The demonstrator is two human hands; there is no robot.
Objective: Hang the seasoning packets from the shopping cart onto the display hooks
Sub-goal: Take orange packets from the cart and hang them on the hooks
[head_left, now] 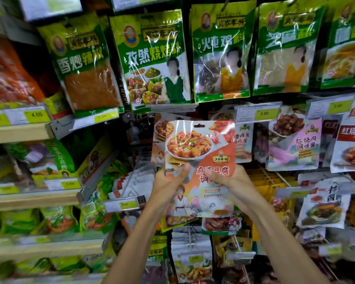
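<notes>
Across the top of the frame runs a row of green hanging bags (pixel 152 58), and through their clear windows you can see what's inside: red-brown powder (pixel 90 87) in the bag at upper left, dark dried spices in the middle one, pale grains in the one further right. At left, the wooden shelves (pixel 19 133) hold stacks of green pouches, too blurred to read. On the right, pink and white sauce packets (pixel 295 146) hang under a yellow price tag (pixel 263 113). And there in the centre of the frame is the seasoning packet (pixel 195 152), held up in front of the display! It stands upright with its long axis running top to bottom and its printed front, showing a plate of tofu, facing the camera. The hang slot (pixel 199 126) sits at its top edge, just below a clear price rail (pixel 172 107), and whether it has met a hook cannot be told. The left hand (pixel 168 185) holds the packet's left side around mid-height, with the thumb laid across the front and the fingers curled behind. The right hand (pixel 232 181) grips the right edge in the same way, thumb pressed on the front face over the lettering. Both are closed snugly on the packet, and both forearms reach up from the bottom of the frame.
</notes>
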